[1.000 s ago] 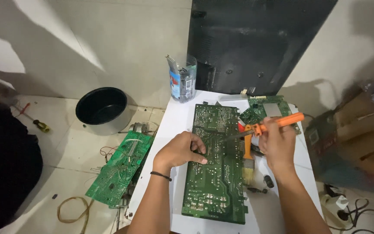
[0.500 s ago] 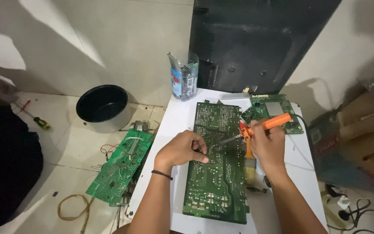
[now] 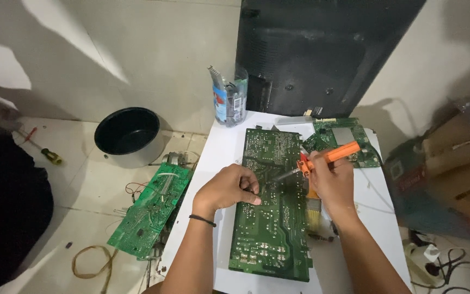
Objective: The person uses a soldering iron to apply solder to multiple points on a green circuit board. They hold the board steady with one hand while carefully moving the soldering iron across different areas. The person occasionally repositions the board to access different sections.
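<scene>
A long green circuit board [image 3: 270, 209], flat and rectangular, its upper face dotted with dull solder points and pale traces, lies lengthwise on the white surface [image 3: 221, 149]. The right hand [image 3: 330, 182] is closed around the orange handle of a soldering iron [image 3: 322, 159], wrist bent inward, the thin metal tip slanting down to the board's middle. The left hand [image 3: 229, 188] rests curled on the board's left edge, fingers pinched together close by the tip; what they pinch is too small to tell. A smaller green board [image 3: 346, 144] lies just behind the right hand. A clear plastic bottle [image 3: 229, 100] stands at the surface's far edge. On the floor lie another green board [image 3: 150, 209] and a round black pot [image 3: 128, 130].
</scene>
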